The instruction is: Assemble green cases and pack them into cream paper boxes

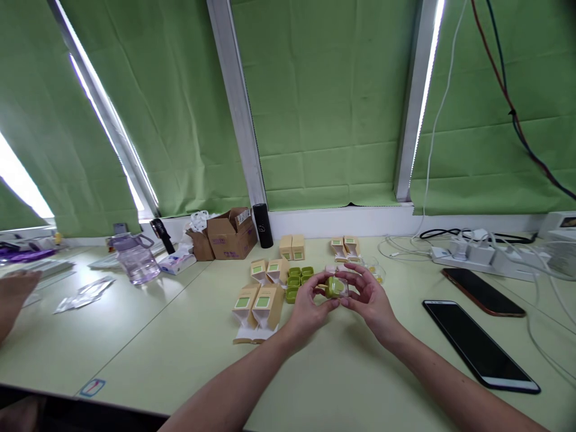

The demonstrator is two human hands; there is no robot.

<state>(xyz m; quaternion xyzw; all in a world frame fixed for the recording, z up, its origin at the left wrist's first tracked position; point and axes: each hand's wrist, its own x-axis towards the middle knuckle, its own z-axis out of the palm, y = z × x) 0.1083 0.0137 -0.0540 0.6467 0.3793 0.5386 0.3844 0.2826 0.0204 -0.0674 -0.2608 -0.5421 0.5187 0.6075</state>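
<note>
Between my two hands is a small green container with a clear part on its right side (334, 287), held above the table. My left hand (311, 300) is closed around its green side. Against the clear side, the fingers of my right hand (365, 295) are curled and pinching. Several green square cups (294, 281) stand in a cluster just left of my hands. Opened cream cartons with green labels (258, 306) lie farther left, and more cartons (345, 246) stand behind my hands. Clear round pieces with yellow spots (376, 275) are partly hidden behind my right hand.
Two phones (479, 345) and a white power strip (477, 257) with tangled cables lie to the right. On the left are a clear water bottle (137, 259), a tissue pack (176, 262), a cardboard box (231, 236) and another person's hand (18, 297). A black cylinder (263, 225) stands by the wall.
</note>
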